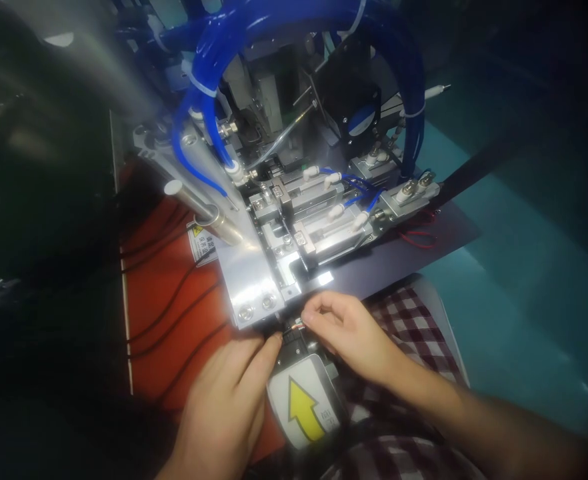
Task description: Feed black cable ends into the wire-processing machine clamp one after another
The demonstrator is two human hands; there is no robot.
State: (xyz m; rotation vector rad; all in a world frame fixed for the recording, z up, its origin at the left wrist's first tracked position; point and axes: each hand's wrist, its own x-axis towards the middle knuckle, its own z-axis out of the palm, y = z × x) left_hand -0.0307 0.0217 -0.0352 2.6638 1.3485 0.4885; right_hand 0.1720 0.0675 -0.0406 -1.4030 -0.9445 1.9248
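Observation:
At the front edge of a metal machine, my left hand is closed, thumb and forefinger pinched on a thin dark wire. The wire's short coppery and whitish end shows between my two hands. My right hand reaches in from the right, its thumb and forefinger pinching at this small end. Both hands are just below the machine's silver plate, over a small dark block. The details of the wire's tip are too small to make out.
A white cover with a yellow arrow lies just below my hands. Pneumatic cylinders and thick blue tubing are behind. Black cables cross the orange-red surface at left. A checkered cloth is at right.

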